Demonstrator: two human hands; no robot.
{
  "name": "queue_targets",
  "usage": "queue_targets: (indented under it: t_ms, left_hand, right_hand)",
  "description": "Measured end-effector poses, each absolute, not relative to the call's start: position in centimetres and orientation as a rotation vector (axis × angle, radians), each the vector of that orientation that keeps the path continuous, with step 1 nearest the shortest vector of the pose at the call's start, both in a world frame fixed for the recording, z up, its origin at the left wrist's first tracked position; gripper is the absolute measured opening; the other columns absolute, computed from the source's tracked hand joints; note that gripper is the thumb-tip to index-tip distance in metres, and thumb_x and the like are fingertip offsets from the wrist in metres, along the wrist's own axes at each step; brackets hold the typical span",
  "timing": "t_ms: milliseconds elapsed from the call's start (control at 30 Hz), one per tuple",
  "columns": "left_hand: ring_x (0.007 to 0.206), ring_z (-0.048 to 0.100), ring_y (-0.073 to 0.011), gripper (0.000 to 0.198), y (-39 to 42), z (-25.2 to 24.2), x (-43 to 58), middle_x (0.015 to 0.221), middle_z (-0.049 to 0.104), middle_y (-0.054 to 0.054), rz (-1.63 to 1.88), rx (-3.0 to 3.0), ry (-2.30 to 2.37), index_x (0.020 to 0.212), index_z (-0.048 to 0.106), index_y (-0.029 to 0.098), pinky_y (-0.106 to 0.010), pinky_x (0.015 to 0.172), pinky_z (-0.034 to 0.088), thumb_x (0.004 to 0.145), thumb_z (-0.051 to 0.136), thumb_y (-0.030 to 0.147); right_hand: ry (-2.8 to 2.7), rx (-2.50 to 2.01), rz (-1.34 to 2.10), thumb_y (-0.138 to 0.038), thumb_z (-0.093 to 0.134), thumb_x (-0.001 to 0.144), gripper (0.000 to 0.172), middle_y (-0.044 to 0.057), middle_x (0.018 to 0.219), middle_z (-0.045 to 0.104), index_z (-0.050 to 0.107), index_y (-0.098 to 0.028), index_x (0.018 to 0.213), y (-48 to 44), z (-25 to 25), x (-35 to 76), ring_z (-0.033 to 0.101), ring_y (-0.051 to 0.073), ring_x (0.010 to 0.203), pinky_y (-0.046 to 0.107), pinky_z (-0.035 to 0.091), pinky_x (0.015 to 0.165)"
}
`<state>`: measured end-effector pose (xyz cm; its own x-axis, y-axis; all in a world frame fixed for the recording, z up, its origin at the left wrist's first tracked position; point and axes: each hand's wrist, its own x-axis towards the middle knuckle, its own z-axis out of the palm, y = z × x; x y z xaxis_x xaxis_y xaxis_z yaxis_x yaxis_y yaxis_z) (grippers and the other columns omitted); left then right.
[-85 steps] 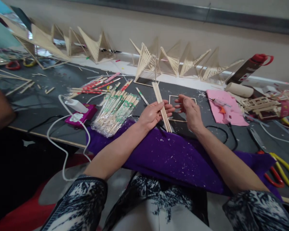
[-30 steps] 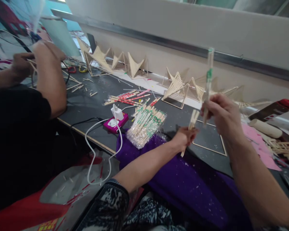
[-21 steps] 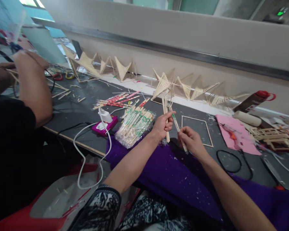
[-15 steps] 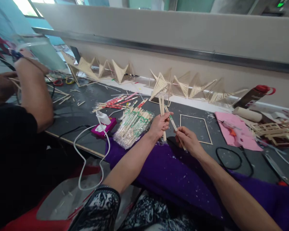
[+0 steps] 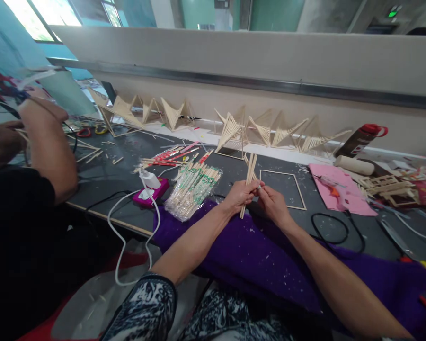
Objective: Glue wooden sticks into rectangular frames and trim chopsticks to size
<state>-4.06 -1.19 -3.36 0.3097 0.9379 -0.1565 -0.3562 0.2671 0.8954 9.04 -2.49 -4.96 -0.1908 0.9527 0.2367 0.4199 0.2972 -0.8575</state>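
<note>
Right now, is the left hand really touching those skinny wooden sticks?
Touching. The head view shows it plainly: the left hand grips the bundle of sticks, whose ends poke out above and below the fingers.

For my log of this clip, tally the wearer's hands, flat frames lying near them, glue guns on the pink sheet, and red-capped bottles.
Left hand and right hand: 2
Flat frame: 1
Glue gun: 1
Red-capped bottle: 1
Total: 5

From the person's head, the single camera looks forward and down at close range, tabletop [image 5: 279, 189] across mid-frame.
</note>
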Motion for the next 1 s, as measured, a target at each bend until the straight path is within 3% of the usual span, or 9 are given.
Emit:
queue_targets:
  t_ms: [167,333,533,733,867,1000]
  left_hand:
    - [0.033,0.023,0.0021,0.034,-0.5,-2.9,-4.5,0.05,0.037,0.007,1.002,0.898,0.856,0.079,0.062,0.008,-0.015,0.033,0.009,0.065,0.07,0.038]
    - [0.033,0.023,0.0031,0.033,1.2,-2.3,-6.4,0.054,0.041,0.007,1.31,0.807,0.85,0.083,0.061,0.01,-0.013,0.031,0.011,0.062,0.073,0.033]
    - [0.032,0.025,0.003,0.027,2.1,-1.1,-8.2,0.055,0.044,0.006,1.363,0.765,0.81,0.085,0.064,0.01,-0.011,0.029,0.014,0.064,0.07,0.025]
    - [0.032,0.024,0.0025,0.02,2.4,0.7,-10.2,0.052,0.042,0.008,1.673,0.67,0.767,0.079,0.062,0.012,-0.011,0.028,0.015,0.067,0.069,0.027]
    - [0.032,0.025,0.0018,0.015,2.2,1.6,-11.9,0.054,0.045,0.008,1.864,0.641,0.662,0.08,0.061,0.016,-0.011,0.027,0.017,0.072,0.066,0.027]
    - [0.032,0.025,0.0013,0.01,2.0,1.8,-11.7,0.055,0.047,0.008,1.837,0.658,0.641,0.082,0.061,0.019,-0.011,0.027,0.019,0.076,0.062,0.026]
  right_hand:
    - [-1.759,-1.221,0.845,-0.041,0.036,0.087,0.032,-0.004,0.049,0.045,0.054,-0.018,0.075,-2.0,-5.2,9.3,0.039,0.009,0.043,0.021,0.029,0.046]
    - [-1.804,-1.219,0.879,-0.038,0.037,0.086,0.03,-0.005,0.047,0.045,0.056,-0.018,0.074,-2.0,-4.8,9.2,0.041,0.009,0.043,0.02,0.03,0.047]
    - [-1.91,-1.14,0.934,-0.034,0.036,0.087,0.028,-0.006,0.049,0.046,0.055,-0.018,0.073,-2.7,-3.8,8.8,0.042,0.008,0.045,0.019,0.031,0.049]
    - [-2.007,-1.092,0.848,-0.03,0.037,0.087,0.026,-0.005,0.053,0.048,0.056,-0.018,0.074,-1.6,-2.8,10.4,0.045,0.008,0.05,0.018,0.032,0.053]
    - [-1.803,-1.238,0.648,-0.03,0.038,0.085,0.025,-0.005,0.053,0.047,0.056,-0.019,0.072,0.2,-2.6,12.6,0.044,0.009,0.05,0.019,0.031,0.053]
    - [-1.452,-1.231,0.621,-0.035,0.037,0.085,0.028,-0.005,0.055,0.047,0.057,-0.019,0.074,1.5,-2.6,14.4,0.044,0.009,0.049,0.02,0.033,0.052]
